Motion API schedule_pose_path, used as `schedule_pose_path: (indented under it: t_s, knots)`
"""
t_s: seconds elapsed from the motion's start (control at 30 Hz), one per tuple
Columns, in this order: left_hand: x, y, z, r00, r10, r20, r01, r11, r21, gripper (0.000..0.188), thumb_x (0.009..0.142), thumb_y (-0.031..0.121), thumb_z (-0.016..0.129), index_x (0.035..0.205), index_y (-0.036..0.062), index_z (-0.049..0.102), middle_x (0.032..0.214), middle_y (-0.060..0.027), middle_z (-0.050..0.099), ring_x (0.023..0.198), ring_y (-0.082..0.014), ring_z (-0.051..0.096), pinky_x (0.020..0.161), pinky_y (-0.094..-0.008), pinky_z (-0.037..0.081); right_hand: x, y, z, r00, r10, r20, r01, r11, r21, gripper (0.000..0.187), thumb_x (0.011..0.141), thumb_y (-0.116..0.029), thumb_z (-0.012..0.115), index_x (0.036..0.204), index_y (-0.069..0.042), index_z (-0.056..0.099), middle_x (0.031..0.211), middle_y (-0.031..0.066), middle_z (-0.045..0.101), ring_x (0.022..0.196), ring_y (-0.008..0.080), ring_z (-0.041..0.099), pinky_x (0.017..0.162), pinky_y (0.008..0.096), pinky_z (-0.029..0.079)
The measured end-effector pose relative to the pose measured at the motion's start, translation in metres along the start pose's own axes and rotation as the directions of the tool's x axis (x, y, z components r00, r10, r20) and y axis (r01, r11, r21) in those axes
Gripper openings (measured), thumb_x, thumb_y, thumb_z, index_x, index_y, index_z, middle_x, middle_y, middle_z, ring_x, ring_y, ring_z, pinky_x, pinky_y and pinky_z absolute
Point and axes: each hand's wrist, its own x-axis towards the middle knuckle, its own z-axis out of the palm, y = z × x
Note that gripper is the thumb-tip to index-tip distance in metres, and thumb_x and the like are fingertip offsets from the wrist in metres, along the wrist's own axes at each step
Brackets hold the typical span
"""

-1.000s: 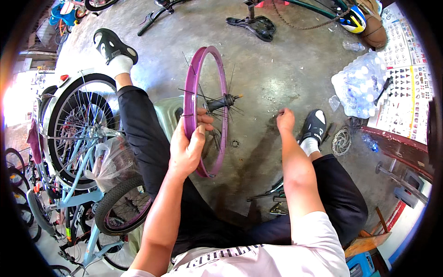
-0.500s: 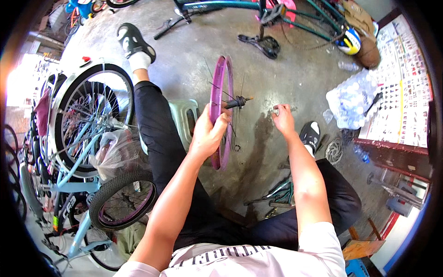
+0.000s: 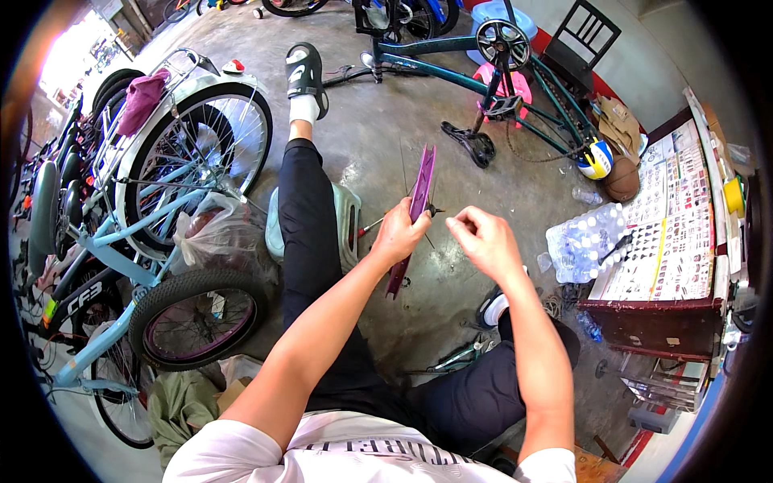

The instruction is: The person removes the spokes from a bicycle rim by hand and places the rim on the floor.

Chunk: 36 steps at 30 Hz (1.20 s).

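My left hand is closed around a purple bicycle wheel rim, held up in front of me and seen almost edge-on. A few loose-looking spokes stick out from it, and the dark hub end shows just beyond my fingers. My right hand is raised to the right of the hub, apart from the rim. Its thumb and fingertips are pinched together; whatever may be between them is too small to make out.
A pale green stool stands beyond my left knee. Light blue bicycles and a tyred wheel crowd the left. An upturned teal bicycle frame lies ahead. Bottled water sits beside a chart-covered cabinet at right.
The view has shifted. The rim has turned closer to edge-on in my left hand. My right hand has come nearer to the hub, and its fingers have drawn together.
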Motion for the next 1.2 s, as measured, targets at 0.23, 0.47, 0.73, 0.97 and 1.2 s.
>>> schedule_pose_path:
  t_s: [0.23,0.47,0.73,0.97,1.2]
  knots:
    - [-0.009,0.005,0.000,1.000,-0.031,-0.006,0.031,1.000,-0.001,0.054,0.093,0.043,0.064,0.115,-0.0063,0.063,0.103,-0.0309,0.071,0.101,-0.0466,0.069,0.091,-0.0503,0.052,0.034,0.022,0.035,0.980,0.186,0.065,-0.192,0.975,0.110,0.043,0.098,-0.046,0.068,0.107,-0.004,0.073,0.086,0.0112,0.075,0.079,0.0259,0.072,0.073,0.0405,0.054]
    - [-0.017,0.009,0.010,0.999,-0.032,0.015,0.033,0.998,-0.056,0.055,0.094,0.045,0.065,0.118,-0.0050,0.064,0.108,-0.0301,0.071,0.107,-0.0462,0.069,0.092,-0.0498,0.053,0.041,0.037,0.054,0.966,0.189,0.177,-0.227,0.947,0.226,0.039,0.099,-0.038,0.066,0.107,0.000,0.068,0.087,0.0099,0.069,0.074,0.0183,0.064,0.067,0.0370,0.051]
    - [-0.021,-0.012,0.010,0.951,0.026,0.308,0.065,0.958,-0.279,0.064,0.103,0.044,0.056,0.146,-0.0036,0.051,0.134,-0.0183,0.065,0.124,-0.0287,0.063,0.106,-0.0423,0.047,0.035,0.042,0.057,0.973,0.188,0.135,-0.197,0.979,0.059,0.044,0.100,-0.039,0.054,0.112,0.001,0.065,0.105,0.0247,0.073,0.102,0.0430,0.070,0.088,0.0496,0.052]
    - [-0.007,-0.036,0.017,0.897,0.146,0.418,0.134,0.810,-0.571,0.060,0.104,0.027,0.044,0.154,-0.0042,0.042,0.143,-0.0166,0.057,0.132,-0.0265,0.056,0.117,-0.0418,0.041,0.027,0.051,0.048,0.980,0.183,0.078,-0.184,0.983,0.000,0.039,0.101,-0.039,0.053,0.110,-0.001,0.062,0.103,0.0234,0.072,0.101,0.0446,0.069,0.086,0.0520,0.051]
    - [-0.004,-0.049,0.030,0.925,0.176,0.337,0.002,0.885,-0.466,0.047,0.100,0.006,0.053,0.146,-0.0051,0.050,0.125,-0.0156,0.068,0.119,-0.0244,0.065,0.106,-0.0393,0.049,0.026,0.048,0.047,0.993,0.111,0.034,-0.108,0.992,-0.068,0.036,0.103,-0.037,0.054,0.106,-0.001,0.060,0.097,0.0252,0.072,0.093,0.0479,0.068,0.079,0.0561,0.050]
